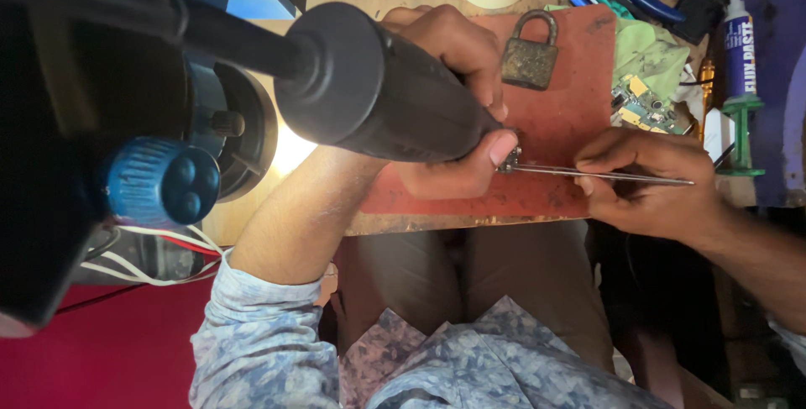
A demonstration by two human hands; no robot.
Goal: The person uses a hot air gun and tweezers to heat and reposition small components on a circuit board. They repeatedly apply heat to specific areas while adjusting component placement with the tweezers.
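A black hot-air handle [378, 90] is gripped by the left hand [457, 98] over a small component [509, 159], pinched at right by the right hand's [642, 182] tweezers [600, 175]; the thumb could be scorched, being so near

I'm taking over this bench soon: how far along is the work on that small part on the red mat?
Done: the small part lies on the red mat. In hand: the left hand holds the black tool handle over it; the right hand pins it with tweezers. Left: both hands are on it, and a green circuit board lies untouched beside the mat.
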